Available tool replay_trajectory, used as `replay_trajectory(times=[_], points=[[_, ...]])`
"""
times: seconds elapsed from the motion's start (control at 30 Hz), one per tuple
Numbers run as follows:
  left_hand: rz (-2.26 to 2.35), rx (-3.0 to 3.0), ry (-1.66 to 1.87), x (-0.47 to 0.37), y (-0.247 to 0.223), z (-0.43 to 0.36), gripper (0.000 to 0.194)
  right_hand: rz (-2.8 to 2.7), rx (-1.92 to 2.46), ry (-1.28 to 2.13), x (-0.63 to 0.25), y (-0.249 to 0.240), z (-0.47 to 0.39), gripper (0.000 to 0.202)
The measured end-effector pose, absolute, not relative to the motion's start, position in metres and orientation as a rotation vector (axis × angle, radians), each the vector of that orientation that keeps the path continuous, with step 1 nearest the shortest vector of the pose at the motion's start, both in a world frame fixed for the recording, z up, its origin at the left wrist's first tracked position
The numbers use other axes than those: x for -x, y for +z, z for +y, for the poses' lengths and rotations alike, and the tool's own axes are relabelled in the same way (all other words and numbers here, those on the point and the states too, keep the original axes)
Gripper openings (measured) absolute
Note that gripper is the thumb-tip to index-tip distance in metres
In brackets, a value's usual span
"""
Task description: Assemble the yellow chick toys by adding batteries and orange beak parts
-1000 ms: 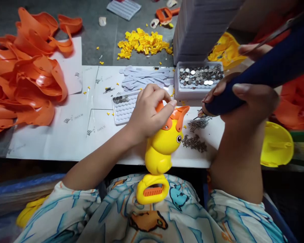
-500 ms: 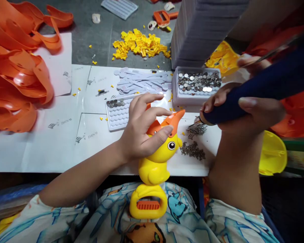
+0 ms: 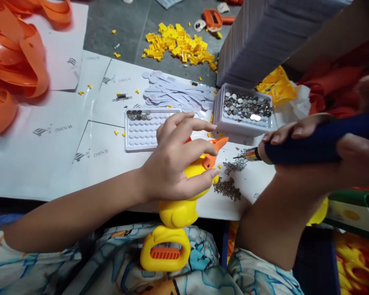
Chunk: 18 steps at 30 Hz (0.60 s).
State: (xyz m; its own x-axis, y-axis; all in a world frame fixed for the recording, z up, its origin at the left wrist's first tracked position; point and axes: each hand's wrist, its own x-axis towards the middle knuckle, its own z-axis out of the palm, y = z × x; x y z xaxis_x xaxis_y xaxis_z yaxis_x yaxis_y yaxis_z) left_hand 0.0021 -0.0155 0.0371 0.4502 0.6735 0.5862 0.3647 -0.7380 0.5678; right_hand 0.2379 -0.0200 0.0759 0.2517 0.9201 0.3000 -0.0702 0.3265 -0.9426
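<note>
My left hand [image 3: 181, 159] grips the head of a yellow duck-shaped toy [image 3: 178, 211], its fingers curled over the top. The toy's orange beak [image 3: 216, 151] sticks out past my fingers, and its yellow handle hangs over my lap. My right hand [image 3: 313, 139] is wrapped round a dark blue electric screwdriver [image 3: 307, 141]. Its thin tip points left, above a pile of silver screws [image 3: 237, 162]. Just below lies a pile of darker screws [image 3: 227, 189].
A tray with button cells [image 3: 141, 135] lies left of the toy. Stacked trays of cells [image 3: 245, 123] stand behind the screws, near a tall stack [image 3: 264, 37]. Yellow parts [image 3: 179, 43], white strips [image 3: 175, 92] and orange pieces [image 3: 15, 57] lie around.
The view has shifted to the right and tilted. My left hand covers more of the toy's face and eye. The screwdriver's tip now shows clearly, held more level over the silver screws.
</note>
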Motion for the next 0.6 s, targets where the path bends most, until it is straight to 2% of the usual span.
replay_trajectory(times=[0.1, 0.4, 0.6], points=[[0.877, -2.343, 1.23, -0.002, 0.036, -0.014, 0.006, -1.084, 1.0, 0.76, -0.221, 0.073, -0.012, 0.022], [0.913, -2.301, 1.194, -0.004, 0.035, -0.015, 0.005, -1.158, 0.939, 0.903, -0.225, 0.063, -0.002, 0.045], [0.898, -2.304, 1.211, -0.003, 0.033, -0.014, 0.007, -1.109, 0.937, 0.851, -0.229, 0.058, 0.003, 0.048]])
